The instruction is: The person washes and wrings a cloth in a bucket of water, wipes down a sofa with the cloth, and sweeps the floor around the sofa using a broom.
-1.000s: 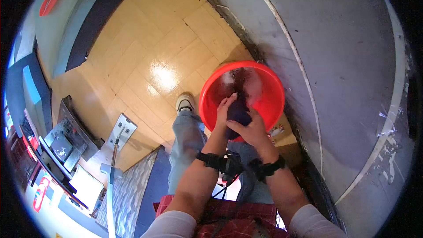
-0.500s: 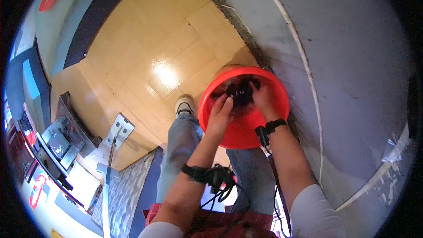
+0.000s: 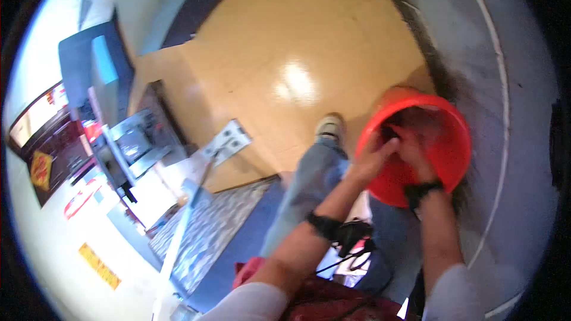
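A red plastic bucket [image 3: 447,151] stands on the floor against the wall, its mouth turned toward me. Both of my hands reach into its opening, close together. My left hand [image 3: 373,159] is at the left of the mouth, fingers curled around a dark, soft-looking bundle [image 3: 390,132]. Beside it, my right hand [image 3: 410,150] is closed against the same bundle. Most of the bundle is hidden by my fingers, and blur hides its kind. I cannot make out the bucket's bottom clearly.
The grey wall [image 3: 470,41] rises close on the right of the bucket. My shoe [image 3: 331,128] is on the tan floor [image 3: 250,65]. A long-handled flat mop [image 3: 229,141] leans at the left, near a patterned mat [image 3: 217,217]. Cables hang from my wrist straps.
The view has swung left, so the bucket appears farther right. My hands have come closer together, and the dark bundle, spread between them before, is now mostly covered.
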{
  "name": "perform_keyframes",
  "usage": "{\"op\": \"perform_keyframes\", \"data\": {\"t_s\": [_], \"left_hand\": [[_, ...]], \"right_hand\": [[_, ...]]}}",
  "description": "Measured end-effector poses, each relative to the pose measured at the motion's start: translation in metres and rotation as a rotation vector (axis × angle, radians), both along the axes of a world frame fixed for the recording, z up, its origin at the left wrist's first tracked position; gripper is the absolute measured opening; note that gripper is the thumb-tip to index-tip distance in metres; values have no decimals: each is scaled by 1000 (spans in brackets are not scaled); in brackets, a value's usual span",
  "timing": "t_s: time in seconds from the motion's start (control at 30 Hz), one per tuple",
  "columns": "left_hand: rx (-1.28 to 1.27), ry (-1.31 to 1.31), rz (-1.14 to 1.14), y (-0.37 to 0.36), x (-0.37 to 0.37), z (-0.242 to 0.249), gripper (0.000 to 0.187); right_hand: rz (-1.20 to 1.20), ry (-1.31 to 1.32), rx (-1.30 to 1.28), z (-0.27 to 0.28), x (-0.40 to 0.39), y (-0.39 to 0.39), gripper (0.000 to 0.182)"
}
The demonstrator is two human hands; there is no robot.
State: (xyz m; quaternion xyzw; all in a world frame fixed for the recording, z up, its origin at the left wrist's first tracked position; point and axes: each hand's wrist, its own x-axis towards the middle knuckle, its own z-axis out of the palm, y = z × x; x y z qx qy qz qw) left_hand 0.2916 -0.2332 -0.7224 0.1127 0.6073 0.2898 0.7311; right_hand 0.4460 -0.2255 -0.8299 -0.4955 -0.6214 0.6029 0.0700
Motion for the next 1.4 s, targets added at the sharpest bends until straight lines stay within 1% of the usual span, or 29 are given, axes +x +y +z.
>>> {"op": "perform_keyframes", "data": {"t_s": [0.03,0.07,0.1,0.17,0.2,0.27,0.3,0.4,0.47,0.5,0.57,0.6,0.63,0.67,0.7,0.73,0.8,0.83,0.9,0.97,1.03,1.07,1.13,1.17,1.23,1.27,1.33,1.37,1.4], "left_hand": [[57,-41,62,-5,3,-11,61],[145,-15,153,-20,14,-36,63],[38,-64,133,-7,9,-13,66],[-41,-31,140,-14,11,-25,68],[-116,-16,154,-16,16,-34,70],[-137,-88,179,-13,21,-35,74],[-203,-157,217,-11,21,-30,76],[-175,-180,266,-7,35,-27,69],[-251,-251,156,-19,46,-46,53],[-257,-272,150,-21,50,-50,53],[-250,-332,287,-19,55,-50,40],[-228,-278,316,-15,56,-42,40],[-125,-139,351,-23,64,-61,36],[-134,-111,374,-17,64,-48,40],[-144,-82,397,-10,65,-34,44],[-153,-54,419,-3,65,-20,49],[-11,151,326,-8,65,-27,44],[-11,141,331,-9,62,-28,44],[-70,317,105,-10,60,-29,38],[-55,304,88,-16,61,-33,35],[-72,273,19,-13,53,-25,35],[-69,267,21,-8,49,-17,35],[-133,1,205,5,41,8,43],[-166,-83,244,-2,33,-4,52],[-152,-106,284,-2,12,-1,55],[-142,-127,315,-6,1,-1,59],[-233,-194,350,-12,-10,-6,65],[-205,-181,292,-13,-12,-1,66],[-177,-168,234,-13,-14,3,67]], "right_hand": [[53,-12,-45,32,5,8,41],[92,-25,34,78,5,18,43],[131,-52,115,119,9,26,46],[158,-43,56,179,20,34,44],[153,-50,68,196,28,36,44],[377,-31,-29,221,43,37,43],[373,-47,-22,227,48,33,43],[334,76,9,228,52,21,42],[65,188,60,221,42,13,41],[-135,130,61,210,39,-2,37],[-546,158,-239,189,20,-15,36],[-546,107,-112,180,10,-11,34],[-633,4,-123,172,-1,-13,34],[-716,-62,-125,165,-8,-15,33],[-782,-54,-5,157,-14,-17,31],[-787,-72,6,149,-13,-21,31],[-961,36,-17,139,-12,-28,27],[-1014,16,14,138,-13,-27,30],[-989,-78,47,112,-2,-32,33],[-970,-159,90,90,10,-23,36],[-467,-551,20,71,23,-8,45],[-467,-556,25,53,27,-2,45],[-579,-486,481,23,34,8,49],[-576,-487,483,18,40,12,49],[-578,-585,-58,23,46,26,52],[-574,-587,-65,7,51,23,52],[-219,-836,144,-41,59,8,51],[-218,-833,138,-55,52,-5,51],[-80,-1012,317,-64,39,-19,47]]}}
